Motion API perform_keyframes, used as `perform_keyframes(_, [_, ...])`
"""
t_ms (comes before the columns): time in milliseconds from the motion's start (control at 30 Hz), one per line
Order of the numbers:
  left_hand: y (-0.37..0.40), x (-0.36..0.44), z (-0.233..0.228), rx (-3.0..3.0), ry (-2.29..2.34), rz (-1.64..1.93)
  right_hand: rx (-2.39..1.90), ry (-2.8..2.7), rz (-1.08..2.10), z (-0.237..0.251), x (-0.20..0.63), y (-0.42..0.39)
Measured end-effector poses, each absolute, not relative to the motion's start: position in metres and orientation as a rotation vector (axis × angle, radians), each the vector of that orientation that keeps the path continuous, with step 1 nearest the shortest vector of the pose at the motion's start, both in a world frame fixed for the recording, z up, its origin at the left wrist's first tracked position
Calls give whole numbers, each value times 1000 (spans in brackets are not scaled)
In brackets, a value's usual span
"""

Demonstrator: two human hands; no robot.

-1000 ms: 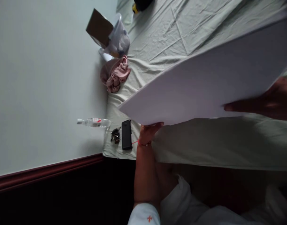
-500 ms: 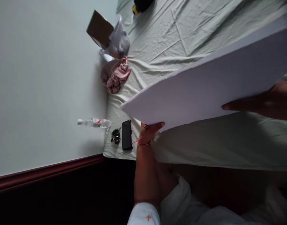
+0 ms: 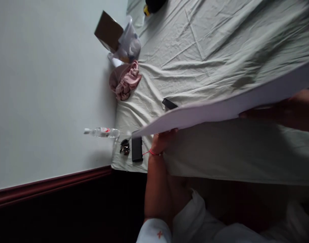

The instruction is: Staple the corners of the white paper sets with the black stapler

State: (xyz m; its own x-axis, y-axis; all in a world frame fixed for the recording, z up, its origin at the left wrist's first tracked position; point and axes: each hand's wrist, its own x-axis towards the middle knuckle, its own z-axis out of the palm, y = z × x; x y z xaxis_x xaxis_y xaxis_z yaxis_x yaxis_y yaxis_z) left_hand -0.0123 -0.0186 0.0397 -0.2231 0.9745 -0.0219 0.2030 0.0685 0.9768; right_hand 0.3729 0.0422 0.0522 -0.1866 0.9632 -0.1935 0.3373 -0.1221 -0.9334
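A long white sheet, paper or thin board [image 3: 199,116], spans between my two hands above the bed, tilted so that I see it at a steep angle, with a slight wave along it. My left hand [image 3: 161,141], with a red string at its wrist, is closed on the near edge at the left end. Farther right, my right hand [image 3: 293,113] grips the same edge, its thumb on the side facing me; it is dim and partly blurred. Behind the sheet a small black object [image 3: 170,103] peeks out on the bed, partly hidden.
A pale green bedsheet [image 3: 174,77] covers the bed. Along the wall lie a black case [image 3: 137,150], keys [image 3: 124,147], a clear water bottle [image 3: 103,132], pink cloth [image 3: 126,81], a plastic bag [image 3: 131,42] and a brown box [image 3: 109,30]. A black-and-yellow object [image 3: 154,5] lies at the top.
The sheet's far edge has swung down toward me, so less of its face shows. The small black object on the bed has come into view. Both hands keep their hold.
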Motion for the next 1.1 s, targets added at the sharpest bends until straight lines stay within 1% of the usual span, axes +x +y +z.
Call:
perform_keyframes(167, [-20,-11,37,1227,1450,1193,-1424,-1540,1366,58,374,42])
perform_keyframes(267, [-17,-11,39,1268,1521,1168,-1406,-1600,1364,53,377,43])
perform_keyframes(400, [-17,-12,35,1281,1519,1209,-1477,-1612,1281,42,380,43])
perform_keyframes(500, [-18,-13,32,1324,1532,1153,-1420,-1606,1384,39,380,43])
perform_keyframes(567, [-16,-13,31,1400,1591,1085,-1388,-1571,1464,41,379,43])
perform_keyframes(633, [-12,-10,33,1471,1614,1068,-1422,-1526,1459,44,378,44])
perform_keyframes(833, [-7,2,41,1412,1489,1073,-1697,-1364,1453,53,374,45])
perform_keyframes(967, [-5,7,45,1322,1450,1068,-1614,-1181,1501,57,373,44])
perform_keyframes(1033, [-1,10,47,1290,1446,1105,-1595,-1113,1473,55,378,44])
perform_keyframes(1100, [3,13,50,1251,1478,1221,-1638,-1104,1385,50,384,46])
